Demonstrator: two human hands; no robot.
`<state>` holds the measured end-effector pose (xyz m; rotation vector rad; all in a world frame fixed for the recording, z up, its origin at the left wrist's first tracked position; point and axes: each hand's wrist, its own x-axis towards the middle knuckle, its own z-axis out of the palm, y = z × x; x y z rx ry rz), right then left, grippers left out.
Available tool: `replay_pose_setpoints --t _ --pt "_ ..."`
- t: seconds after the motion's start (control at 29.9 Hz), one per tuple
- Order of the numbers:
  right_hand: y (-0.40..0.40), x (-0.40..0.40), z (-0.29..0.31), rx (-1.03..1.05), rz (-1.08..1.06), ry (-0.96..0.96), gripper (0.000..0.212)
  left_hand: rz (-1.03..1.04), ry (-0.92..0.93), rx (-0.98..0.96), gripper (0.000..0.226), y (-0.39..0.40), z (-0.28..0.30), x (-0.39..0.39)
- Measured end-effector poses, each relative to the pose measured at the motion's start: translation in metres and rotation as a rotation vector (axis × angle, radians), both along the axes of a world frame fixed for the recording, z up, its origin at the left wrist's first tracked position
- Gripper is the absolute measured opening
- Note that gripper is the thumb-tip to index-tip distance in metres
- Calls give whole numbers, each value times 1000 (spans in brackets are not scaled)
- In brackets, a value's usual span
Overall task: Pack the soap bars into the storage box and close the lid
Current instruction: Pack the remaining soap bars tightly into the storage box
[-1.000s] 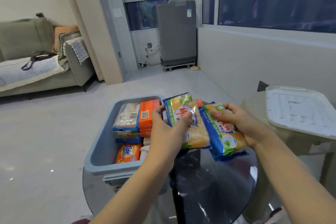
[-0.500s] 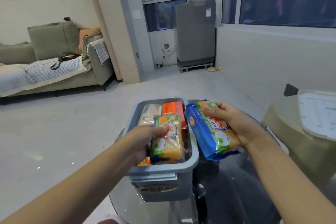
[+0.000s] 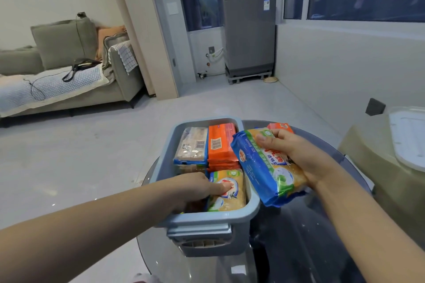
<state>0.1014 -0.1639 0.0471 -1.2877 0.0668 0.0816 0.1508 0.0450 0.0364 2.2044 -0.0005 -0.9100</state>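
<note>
A blue-grey storage box [image 3: 208,217] stands on a round glass table, with no lid on it. Inside lie a pale soap pack [image 3: 192,145], an orange soap pack [image 3: 221,142] and a yellow soap pack [image 3: 230,193] at the near right. My left hand [image 3: 195,188] reaches into the box and presses its fingers on the yellow pack. My right hand [image 3: 296,156] holds a blue-wrapped yellow soap pack [image 3: 264,167] tilted just above the box's right rim. Another orange soap pack [image 3: 279,127] lies on the table behind that hand. The white lid [image 3: 409,138] rests at the far right.
The glass table [image 3: 299,248] reaches past the box to the right and towards me. The lid sits on a beige stool or seat [image 3: 377,167] at the right. A sofa [image 3: 69,80] stands far left and a grey appliance [image 3: 249,30] by the windows.
My left hand has carried the yellow pack from above the table down into the box's near right corner. My right hand has brought the blue pack closer to the box's rim.
</note>
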Motion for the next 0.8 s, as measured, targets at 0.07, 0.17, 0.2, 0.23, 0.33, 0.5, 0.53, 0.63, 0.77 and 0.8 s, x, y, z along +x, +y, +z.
replay_pose_setpoints --t 0.07,0.17,0.2,0.23,0.33,0.5,0.53,0.63,0.77,0.8 --pt "1 1 -1 -14 3 11 59 -47 -26 29 31 0 -1 2" --pt "4 2 -2 -51 9 41 63 -65 -27 53 47 -2 1 4" --pt "5 3 -2 -60 9 50 65 -70 -36 58 50 -3 1 4" --pt "5 3 -2 -70 6 59 66 -84 -56 66 51 -3 0 4" --pt "7 4 -2 -93 -8 74 68 -136 -131 93 51 -5 -3 3" --pt "8 0 2 -145 -39 92 61 -212 -209 147 50 -5 -4 2" --pt "10 -1 3 -151 -45 93 61 -206 -193 138 49 -4 -4 3" --pt "15 -4 6 -124 -66 92 61 -143 -170 72 38 3 -3 4" --pt "23 -7 6 -53 -135 88 62 0 -324 -72 38 9 1 3" --pt "25 -8 7 -42 -160 87 65 57 -386 -170 37 9 3 1"
